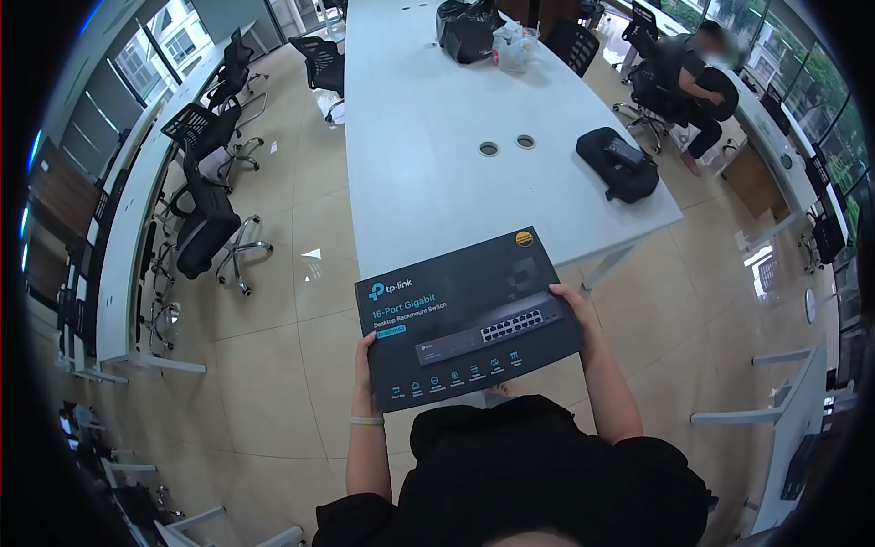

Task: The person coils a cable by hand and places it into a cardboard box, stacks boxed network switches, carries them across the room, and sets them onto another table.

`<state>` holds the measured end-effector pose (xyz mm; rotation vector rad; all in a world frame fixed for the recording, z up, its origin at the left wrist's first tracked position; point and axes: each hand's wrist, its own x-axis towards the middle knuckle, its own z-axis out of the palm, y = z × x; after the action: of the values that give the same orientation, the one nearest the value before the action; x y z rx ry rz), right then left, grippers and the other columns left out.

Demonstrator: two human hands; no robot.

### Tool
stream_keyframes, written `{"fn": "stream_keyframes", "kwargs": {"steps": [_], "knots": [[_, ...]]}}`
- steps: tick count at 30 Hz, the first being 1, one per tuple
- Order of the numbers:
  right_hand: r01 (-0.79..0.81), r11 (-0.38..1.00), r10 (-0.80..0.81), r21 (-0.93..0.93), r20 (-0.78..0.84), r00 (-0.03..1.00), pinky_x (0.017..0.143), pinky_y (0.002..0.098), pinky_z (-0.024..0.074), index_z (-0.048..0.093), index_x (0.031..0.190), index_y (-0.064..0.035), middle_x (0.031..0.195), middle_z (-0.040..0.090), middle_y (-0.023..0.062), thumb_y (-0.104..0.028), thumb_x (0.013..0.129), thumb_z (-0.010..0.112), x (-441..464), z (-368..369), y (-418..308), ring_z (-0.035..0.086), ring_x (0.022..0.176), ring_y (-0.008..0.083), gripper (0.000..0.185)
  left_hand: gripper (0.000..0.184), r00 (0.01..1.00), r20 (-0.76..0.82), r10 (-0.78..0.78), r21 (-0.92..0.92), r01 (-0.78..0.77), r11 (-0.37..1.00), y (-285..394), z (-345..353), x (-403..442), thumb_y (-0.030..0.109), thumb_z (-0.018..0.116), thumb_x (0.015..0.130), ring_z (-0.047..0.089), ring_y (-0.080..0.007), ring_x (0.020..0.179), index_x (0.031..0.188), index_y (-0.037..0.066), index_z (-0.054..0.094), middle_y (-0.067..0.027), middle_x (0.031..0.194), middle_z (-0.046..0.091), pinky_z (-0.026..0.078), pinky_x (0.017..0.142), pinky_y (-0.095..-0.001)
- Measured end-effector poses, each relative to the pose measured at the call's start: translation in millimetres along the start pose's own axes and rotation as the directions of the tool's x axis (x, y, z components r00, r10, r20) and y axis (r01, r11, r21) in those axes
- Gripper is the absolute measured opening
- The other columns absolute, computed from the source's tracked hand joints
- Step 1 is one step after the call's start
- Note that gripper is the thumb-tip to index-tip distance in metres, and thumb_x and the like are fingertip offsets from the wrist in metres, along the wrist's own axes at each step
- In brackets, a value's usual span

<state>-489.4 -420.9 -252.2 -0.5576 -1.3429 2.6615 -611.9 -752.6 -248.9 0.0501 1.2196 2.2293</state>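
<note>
A dark tp-link box [469, 319], labelled as a 16-port gigabit switch, is held up in front of my body, its printed face toward me and its right side tilted higher. My left hand [364, 369] grips its left edge, with a light band on the wrist. On the right edge, my right hand [576, 308] has its thumb on the front face. Both hands' remaining fingers are mostly hidden by the box. Beyond the box's top edge lies the near end of a long white table [419, 182].
On the table are a black case [617, 164], a black plastic bag [465, 29] and a clear bag [516, 47]. Black chairs [208, 228] stand along the left desks. A seated person [697, 77] is at the upper right. Another white table [793, 438] is at lower right.
</note>
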Motion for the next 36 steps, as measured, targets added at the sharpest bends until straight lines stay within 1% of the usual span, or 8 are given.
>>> {"fn": "stream_keyframes", "kwargs": {"steps": [5, 12, 13, 18, 27, 31, 34, 36], "knots": [[-0.079, 0.996, 0.079, -0.029, -0.005, 0.997, 0.068, 0.0284, 0.0495, 0.051, 0.106, 0.0002, 0.091, 0.057, 0.0104, -0.033, 0.075, 0.056, 59.9, -31.7, 46.8, 0.058, 0.078, 0.0162, 0.045, 0.048, 1.000, -0.002, 0.023, 0.029, -0.023, 0.999, -42.1, -54.5, 58.1, 0.038, 0.044, 0.081, 0.059, -0.0215, 0.088, 0.108, -0.001, 0.050, -0.0136, 0.100, 0.058, 0.050, 0.074, -0.0298], [0.108, 0.994, -0.108, 0.006, 0.137, 0.985, 0.073, 0.0314, 0.0487, 0.048, 0.109, -0.0007, 0.096, 0.057, 0.0119, -0.032, 0.074, 0.055, 111.1, -67.7, 96.7, 0.058, 0.084, 0.0185, 0.047, 0.052, 0.998, 0.039, 0.054, 0.084, -0.057, 0.995, -82.2, -101.6, 105.2, 0.042, 0.046, 0.080, 0.057, -0.0199, 0.091, 0.110, -0.001, 0.050, -0.0134, 0.102, 0.057, 0.047, 0.078, -0.0276], [0.111, 0.994, -0.111, 0.008, 0.116, 0.987, 0.073, 0.0313, 0.0490, 0.048, 0.109, -0.0005, 0.096, 0.057, 0.0120, -0.032, 0.074, 0.055, 71.1, -56.9, 71.6, 0.058, 0.084, 0.0189, 0.048, 0.052, 0.999, 0.036, 0.037, 0.079, -0.040, 0.996, -71.6, -80.1, 78.1, 0.042, 0.046, 0.080, 0.057, -0.0199, 0.091, 0.110, -0.001, 0.050, -0.0134, 0.102, 0.057, 0.047, 0.078, -0.0276], [0.080, 0.995, -0.086, 0.061, 0.110, 0.990, 0.067, 0.0313, 0.0507, 0.050, 0.106, -0.0001, 0.092, 0.059, 0.0135, -0.036, 0.073, 0.055, 75.3, -60.9, 82.0, 0.060, 0.076, 0.0208, 0.049, 0.054, 0.984, 0.161, 0.071, 0.166, -0.098, 0.981, -61.0, -81.9, 95.8, 0.045, 0.046, 0.080, 0.059, -0.0205, 0.090, 0.112, 0.001, 0.049, -0.0127, 0.104, 0.057, 0.049, 0.076, -0.0299], [0.188, 0.977, -0.201, 0.101, 0.148, 0.968, 0.062, 0.0299, 0.0505, 0.056, 0.097, 0.0000, 0.084, 0.060, 0.0128, -0.038, 0.072, 0.057, 93.0, -80.3, 96.1, 0.060, 0.070, 0.0199, 0.046, 0.056, 0.964, 0.250, 0.093, 0.085, -0.117, 0.989, -58.9, -69.1, 100.0, 0.048, 0.047, 0.078, 0.059, -0.0209, 0.088, 0.111, 0.002, 0.050, -0.0123, 0.103, 0.058, 0.050, 0.073, -0.0305], [0.259, 0.963, -0.267, 0.078, 0.118, 0.956, 0.063, 0.0309, 0.0502, 0.055, 0.098, 0.0002, 0.086, 0.060, 0.0127, -0.041, 0.072, 0.058, 89.5, -77.7, 90.7, 0.060, 0.072, 0.0201, 0.049, 0.055, 0.961, 0.237, 0.144, 0.085, -0.168, 0.982, -55.8, -66.8, 98.5, 0.048, 0.048, 0.078, 0.059, -0.0207, 0.088, 0.111, 0.005, 0.050, -0.0110, 0.103, 0.058, 0.050, 0.074, -0.0311], [0.247, 0.965, -0.258, 0.091, 0.131, 0.957, 0.073, 0.0314, 0.0487, 0.054, 0.101, 0.0014, 0.088, 0.060, 0.0127, -0.047, 0.074, 0.055, 104.7, -91.2, 104.0, 0.059, 0.081, 0.0214, 0.055, 0.061, 0.958, 0.238, 0.161, 0.112, -0.191, 0.975, -64.4, -79.1, 108.8, 0.054, 0.049, 0.076, 0.058, -0.0207, 0.092, 0.113, 0.006, 0.050, -0.0110, 0.106, 0.057, 0.049, 0.077, -0.0322], [0.379, 0.840, -0.422, 0.387, 0.030, 0.906, 0.084, 0.0312, 0.0439, 0.052, 0.105, 0.0046, 0.088, 0.059, 0.0125, -0.052, 0.078, 0.050, 114.2, -112.2, 115.6, 0.057, 0.090, 0.0240, 0.063, 0.062, 0.956, 0.260, 0.134, 0.067, -0.156, 0.986, -65.8, -79.0, 100.3, 0.054, 0.046, 0.081, 0.053, -0.0210, 0.101, 0.120, 0.006, 0.045, -0.0116, 0.115, 0.052, 0.046, 0.083, -0.0319]]}}
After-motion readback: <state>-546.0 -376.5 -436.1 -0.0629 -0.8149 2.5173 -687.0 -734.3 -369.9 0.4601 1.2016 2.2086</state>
